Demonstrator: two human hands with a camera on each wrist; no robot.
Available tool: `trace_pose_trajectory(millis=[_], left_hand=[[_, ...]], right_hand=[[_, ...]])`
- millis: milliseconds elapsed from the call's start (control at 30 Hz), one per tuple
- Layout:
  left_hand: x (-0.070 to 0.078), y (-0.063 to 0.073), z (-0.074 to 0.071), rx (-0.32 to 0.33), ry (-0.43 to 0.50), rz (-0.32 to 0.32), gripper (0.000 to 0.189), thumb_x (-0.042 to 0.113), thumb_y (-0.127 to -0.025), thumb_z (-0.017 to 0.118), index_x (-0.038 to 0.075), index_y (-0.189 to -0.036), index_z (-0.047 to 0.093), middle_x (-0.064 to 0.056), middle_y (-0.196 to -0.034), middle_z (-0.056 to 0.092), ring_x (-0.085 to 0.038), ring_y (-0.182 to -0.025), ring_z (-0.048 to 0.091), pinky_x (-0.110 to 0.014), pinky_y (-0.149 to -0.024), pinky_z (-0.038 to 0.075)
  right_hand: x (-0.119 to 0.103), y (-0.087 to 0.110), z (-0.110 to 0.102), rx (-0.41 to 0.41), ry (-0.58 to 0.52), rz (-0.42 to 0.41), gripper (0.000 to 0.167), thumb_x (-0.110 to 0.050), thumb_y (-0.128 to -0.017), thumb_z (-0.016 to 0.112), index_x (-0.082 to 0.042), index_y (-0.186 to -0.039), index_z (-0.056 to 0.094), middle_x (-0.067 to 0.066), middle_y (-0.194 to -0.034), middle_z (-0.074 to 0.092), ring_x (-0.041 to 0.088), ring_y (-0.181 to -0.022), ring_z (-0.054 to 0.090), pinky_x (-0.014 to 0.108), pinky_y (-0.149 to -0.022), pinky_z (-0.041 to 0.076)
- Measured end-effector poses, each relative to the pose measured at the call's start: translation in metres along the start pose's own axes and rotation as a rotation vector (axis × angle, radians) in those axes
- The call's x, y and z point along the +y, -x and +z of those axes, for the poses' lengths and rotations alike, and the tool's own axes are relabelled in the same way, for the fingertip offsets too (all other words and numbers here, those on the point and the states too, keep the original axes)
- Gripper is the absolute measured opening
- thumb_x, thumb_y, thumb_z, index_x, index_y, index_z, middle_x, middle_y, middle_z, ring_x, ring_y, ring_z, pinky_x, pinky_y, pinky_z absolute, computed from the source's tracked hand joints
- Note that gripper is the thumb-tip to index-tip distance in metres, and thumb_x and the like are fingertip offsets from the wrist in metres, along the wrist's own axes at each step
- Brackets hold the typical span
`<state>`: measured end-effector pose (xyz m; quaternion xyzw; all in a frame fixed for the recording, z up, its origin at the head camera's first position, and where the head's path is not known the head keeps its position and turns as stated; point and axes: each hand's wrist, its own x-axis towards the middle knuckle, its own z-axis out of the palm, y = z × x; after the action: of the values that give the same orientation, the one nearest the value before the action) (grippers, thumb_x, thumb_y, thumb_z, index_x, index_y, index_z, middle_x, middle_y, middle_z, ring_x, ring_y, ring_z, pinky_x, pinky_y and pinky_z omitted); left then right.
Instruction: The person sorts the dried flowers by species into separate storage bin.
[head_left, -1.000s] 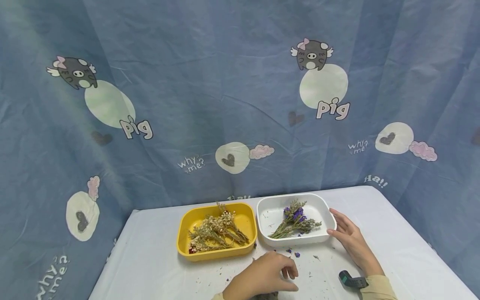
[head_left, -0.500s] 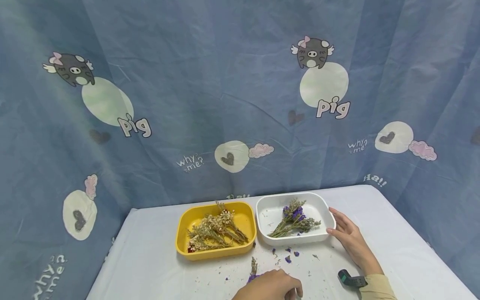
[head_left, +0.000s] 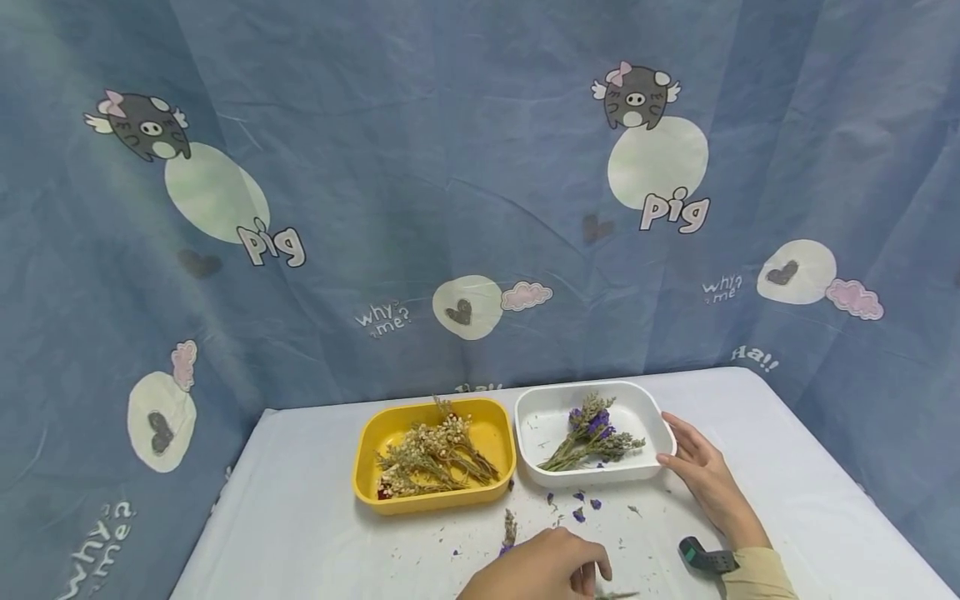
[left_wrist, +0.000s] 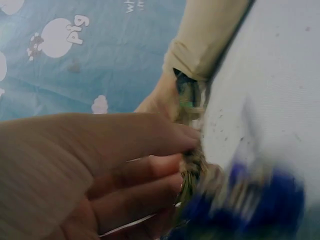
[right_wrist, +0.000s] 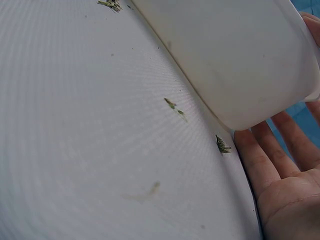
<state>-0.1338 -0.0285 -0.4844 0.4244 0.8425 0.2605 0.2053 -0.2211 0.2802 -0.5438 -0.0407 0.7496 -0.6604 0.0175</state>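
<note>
In the head view, my left hand (head_left: 542,569) is low at the front of the table. Its thumb and fingers pinch the stems of a small bunch of dried flowers (left_wrist: 260,200), whose blurred purple blooms fill the lower right of the left wrist view. A sprig tip (head_left: 510,527) sticks out beyond the hand, and stem ends show on its other side. My right hand (head_left: 707,477) holds the right end of the white tray (right_wrist: 235,55), thumb at the front corner and fingers along the end wall. Inside that tray lie dried sprigs with purple blooms (head_left: 598,423).
Left of the white tray stands a yellow tray (head_left: 431,503) with cream dried flowers (head_left: 431,450) and a little dark red. Purple petals (head_left: 579,515) and plant crumbs are scattered on the white tablecloth (head_left: 285,517). A printed blue curtain (head_left: 360,192) hangs behind the table.
My left hand first moved down toward the table's front edge, and the purple flower bunch has come into view in it. The right hand keeps its hold on the white tray.
</note>
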Motion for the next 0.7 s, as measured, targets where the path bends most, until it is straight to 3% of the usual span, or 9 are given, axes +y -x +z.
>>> trace_pose_trajectory(millis=[100, 267, 367, 500, 600, 700], left_hand=[[0.0, 0.001, -0.004, 0.075, 0.086, -0.021, 0.016, 0.013, -0.093, 0.075, 0.016, -0.109, 0.072, 0.016, -0.082, 0.066, 0.014, -0.072, 0.057, -0.006, -0.069, 0.051], [-0.005, 0.002, -0.006, 0.208, 0.273, -0.05, 0.023, 0.007, -0.093, 0.076, 0.016, -0.105, 0.059, 0.014, -0.085, 0.061, 0.012, -0.071, 0.06, -0.008, -0.067, 0.055], [-0.009, 0.002, -0.006, 0.256, 0.306, -0.067, 0.026, 0.006, -0.092, 0.077, 0.016, -0.096, 0.053, 0.013, -0.083, 0.059, 0.011, -0.07, 0.059, -0.01, -0.068, 0.054], [-0.013, 0.001, -0.005, 0.278, 0.154, -0.104, 0.018, 0.009, -0.09, 0.078, 0.017, -0.087, 0.062, 0.014, -0.081, 0.058, 0.011, -0.073, 0.051, -0.01, -0.07, 0.048], [-0.015, 0.002, -0.004, 0.251, 0.053, -0.146, 0.009, 0.012, -0.093, 0.075, 0.018, -0.088, 0.074, 0.015, -0.083, 0.056, 0.009, -0.075, 0.046, -0.011, -0.071, 0.045], [-0.018, 0.005, -0.004, 0.204, -0.012, -0.165, 0.017, 0.009, -0.096, 0.07, 0.022, -0.093, 0.081, 0.014, -0.09, 0.056, 0.007, -0.079, 0.049, -0.012, -0.071, 0.046]], right_hand=[[0.0, 0.001, -0.001, 0.0, 0.0, 0.003, 0.076, -0.015, -0.099, 0.069, -0.017, -0.164, 0.029, 0.023, -0.172, 0.016, -0.012, -0.138, 0.043, 0.007, -0.104, 0.044], [-0.001, 0.0, -0.001, -0.006, -0.005, -0.015, 0.075, -0.013, -0.099, 0.068, -0.016, -0.164, 0.029, 0.025, -0.171, 0.017, -0.021, -0.125, 0.045, 0.006, -0.104, 0.044], [-0.002, 0.0, -0.001, -0.014, -0.014, -0.025, 0.075, -0.012, -0.099, 0.068, -0.015, -0.164, 0.029, 0.026, -0.171, 0.016, -0.024, -0.121, 0.045, 0.006, -0.104, 0.044], [-0.003, 0.001, -0.001, -0.023, -0.033, -0.028, 0.075, -0.011, -0.099, 0.067, -0.013, -0.164, 0.029, 0.027, -0.171, 0.015, -0.025, -0.12, 0.046, 0.006, -0.103, 0.045], [-0.004, 0.002, 0.0, -0.027, -0.048, -0.031, 0.075, -0.01, -0.099, 0.067, -0.011, -0.164, 0.028, 0.027, -0.171, 0.015, -0.024, -0.12, 0.047, 0.006, -0.103, 0.045], [-0.004, 0.002, 0.001, -0.018, -0.056, -0.031, 0.075, -0.009, -0.099, 0.067, -0.011, -0.163, 0.028, 0.027, -0.17, 0.016, -0.024, -0.12, 0.048, 0.006, -0.102, 0.046]])
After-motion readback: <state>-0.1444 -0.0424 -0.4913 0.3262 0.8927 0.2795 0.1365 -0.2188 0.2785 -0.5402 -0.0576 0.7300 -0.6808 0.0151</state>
